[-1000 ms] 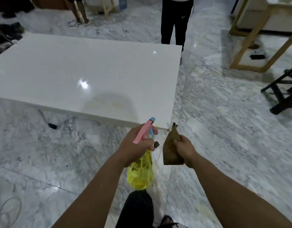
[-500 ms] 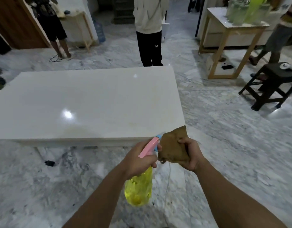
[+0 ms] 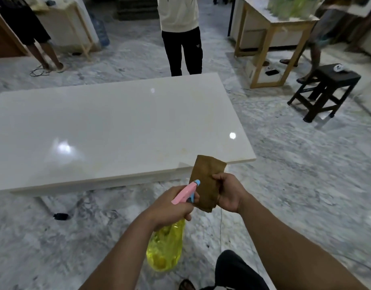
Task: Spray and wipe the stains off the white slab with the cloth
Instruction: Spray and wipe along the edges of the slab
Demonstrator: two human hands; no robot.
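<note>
Slab [image 3: 117, 130] glossy white stone; cloth [image 3: 206, 181] matt brown fabric; spray bottle [image 3: 165, 248] translucent yellow plastic.

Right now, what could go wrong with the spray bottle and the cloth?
The spray bottle nozzle in the left hand sits right by the brown cloth held by the right hand, away from the white slab, so a squeeze may wet only the cloth or the marble floor, which could get slippery. A person in black trousers stands at the slab's far edge and might catch spray.
</note>
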